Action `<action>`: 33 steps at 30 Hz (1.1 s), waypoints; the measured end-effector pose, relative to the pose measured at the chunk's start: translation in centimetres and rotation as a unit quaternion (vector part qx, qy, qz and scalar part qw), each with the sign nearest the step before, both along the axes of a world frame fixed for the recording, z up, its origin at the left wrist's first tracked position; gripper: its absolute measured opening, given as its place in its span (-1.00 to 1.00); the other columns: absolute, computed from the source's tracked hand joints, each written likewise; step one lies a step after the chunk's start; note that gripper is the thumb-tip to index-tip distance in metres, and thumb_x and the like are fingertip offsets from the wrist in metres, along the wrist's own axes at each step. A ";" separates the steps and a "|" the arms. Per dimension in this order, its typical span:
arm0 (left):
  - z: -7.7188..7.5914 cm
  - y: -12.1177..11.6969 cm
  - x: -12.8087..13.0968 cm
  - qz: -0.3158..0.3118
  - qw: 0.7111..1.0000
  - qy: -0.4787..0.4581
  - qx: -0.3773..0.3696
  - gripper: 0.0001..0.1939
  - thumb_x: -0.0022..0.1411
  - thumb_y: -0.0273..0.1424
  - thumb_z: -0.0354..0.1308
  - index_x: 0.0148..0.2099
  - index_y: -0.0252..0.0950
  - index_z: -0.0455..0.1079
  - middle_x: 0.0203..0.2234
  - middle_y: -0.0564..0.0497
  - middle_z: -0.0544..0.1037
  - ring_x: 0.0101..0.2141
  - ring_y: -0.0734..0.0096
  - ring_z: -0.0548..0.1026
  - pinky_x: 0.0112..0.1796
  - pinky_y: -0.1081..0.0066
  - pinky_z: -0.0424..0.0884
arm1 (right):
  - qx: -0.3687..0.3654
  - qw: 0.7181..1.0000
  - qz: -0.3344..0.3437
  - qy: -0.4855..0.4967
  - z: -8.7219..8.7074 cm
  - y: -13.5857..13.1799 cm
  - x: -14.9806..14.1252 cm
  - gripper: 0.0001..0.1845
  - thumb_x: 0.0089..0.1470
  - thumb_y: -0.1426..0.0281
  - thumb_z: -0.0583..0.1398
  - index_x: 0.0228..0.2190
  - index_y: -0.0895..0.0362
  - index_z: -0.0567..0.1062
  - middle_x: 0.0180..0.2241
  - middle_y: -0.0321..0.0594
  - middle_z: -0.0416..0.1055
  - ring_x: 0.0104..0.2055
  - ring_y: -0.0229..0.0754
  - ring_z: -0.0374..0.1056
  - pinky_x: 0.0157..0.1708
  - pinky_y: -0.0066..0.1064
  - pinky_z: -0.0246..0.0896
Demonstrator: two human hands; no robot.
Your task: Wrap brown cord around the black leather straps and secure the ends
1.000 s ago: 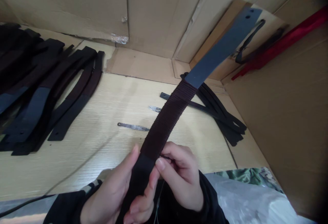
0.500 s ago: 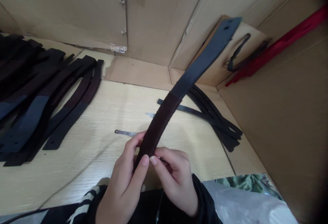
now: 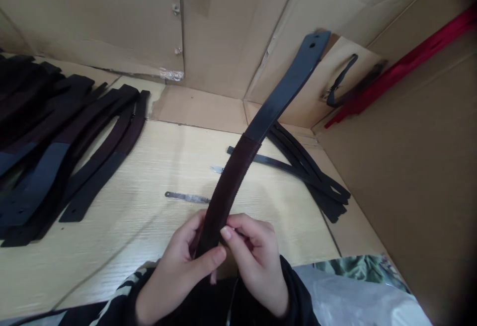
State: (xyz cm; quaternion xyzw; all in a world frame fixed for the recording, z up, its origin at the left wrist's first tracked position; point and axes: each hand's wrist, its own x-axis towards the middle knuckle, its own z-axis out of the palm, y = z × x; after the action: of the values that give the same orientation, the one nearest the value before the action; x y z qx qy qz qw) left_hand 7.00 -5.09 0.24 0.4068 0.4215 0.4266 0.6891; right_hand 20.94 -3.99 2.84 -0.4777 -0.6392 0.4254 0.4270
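Pale tabletop [image 3: 179, 162] beneath a curved, maroon-wrapped dark strip [image 3: 233, 172], both hands [image 3: 182, 269] [image 3: 257, 261] clamped on it.

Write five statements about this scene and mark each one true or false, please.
1. The left hand holds a curved strip, and the right hand is at its edge. True.
2. The metal tool is in the right hand. False: it lies on the table.
3. The curved strip has dark wrapping at its upper end. False: that end is unwrapped.
4. The larger pile of strips is on the left side. True.
5. The red strip is on that pile. False: it is on the right side.
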 end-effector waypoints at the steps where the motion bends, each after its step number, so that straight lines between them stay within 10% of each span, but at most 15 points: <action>1: 0.0 0.0 -0.1 -0.025 0.999 -0.030 -0.017 -0.64 0.17 -0.23 0.24 -0.03 -0.21 0.30 -0.47 0.07 0.53 -0.58 0.46 0.47 -0.57 0.53 0.39 | -0.006 1.000 -0.003 0.006 0.0 0.0 0.0 -0.79 0.15 0.37 0.12 -0.45 0.18 0.49 -0.71 -0.35 0.32 -0.67 -0.35 0.22 -0.63 -0.51 0.10; 6: 1.0 -0.5 0.1 -0.031 0.997 -0.046 -0.052 -0.61 0.30 -0.23 0.09 0.11 -0.18 0.12 -0.69 0.21 0.39 -0.77 0.63 0.22 -0.69 0.62 0.14 | -0.025 1.000 0.002 -0.003 0.4 0.1 0.0 -0.76 0.18 0.34 0.10 -0.39 0.18 0.51 -0.58 -0.25 0.46 -0.55 -0.28 0.34 -0.53 -0.45 0.21; 14: 2.2 -0.3 -0.1 0.063 0.995 0.072 -0.029 -0.58 0.27 -0.22 0.13 0.12 -0.12 0.12 -0.64 0.24 0.27 -0.68 0.58 0.25 -0.63 0.60 0.28 | -0.026 1.000 0.013 -0.001 0.8 0.0 -0.1 -0.81 0.19 0.39 0.11 -0.32 0.15 0.53 -0.48 -0.29 0.51 -0.42 -0.30 0.42 -0.44 -0.51 0.25; 23: -0.3 0.0 -0.6 0.037 0.946 0.267 0.178 -0.67 0.38 -0.34 -0.06 0.17 -0.04 0.10 -0.26 0.05 0.50 -0.36 0.35 0.52 -0.27 0.34 0.52 | -0.071 0.997 -0.006 0.003 0.3 -0.1 -0.7 -0.78 0.21 0.36 0.08 -0.35 0.10 0.52 -0.52 -0.33 0.43 -0.44 -0.31 0.35 -0.42 -0.48 0.20; 29: 0.0 -0.7 -0.2 -0.001 0.917 0.301 0.261 -0.44 0.37 -0.49 -0.14 0.33 -0.04 -0.20 -0.02 -0.04 0.50 -0.12 0.30 0.54 -0.15 0.34 0.50 | -0.118 0.992 -0.044 0.012 -0.3 0.0 -1.0 -0.78 -0.05 0.25 0.30 -0.44 0.16 0.51 -0.71 -0.47 0.02 -0.64 -0.38 -0.07 -0.65 -0.48 -0.13; 33: -0.2 -1.6 -0.5 0.007 0.910 0.317 0.267 -0.35 0.37 -0.42 -0.09 0.37 -0.04 -0.31 0.17 -0.06 0.35 0.05 0.21 0.44 -0.02 0.26 0.44 | -0.143 0.984 0.005 0.105 -0.7 -0.1 -0.8 -0.79 0.00 0.25 0.27 -0.40 0.15 0.50 -0.63 -0.38 0.22 -0.58 -0.34 0.10 -0.59 -0.48 0.02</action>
State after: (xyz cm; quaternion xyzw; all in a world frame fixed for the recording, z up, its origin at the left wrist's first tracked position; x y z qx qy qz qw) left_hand 6.49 -6.72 0.04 0.6865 0.4914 0.3767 0.3814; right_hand 20.11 -4.10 2.09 -0.4835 -0.5260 0.5621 0.4166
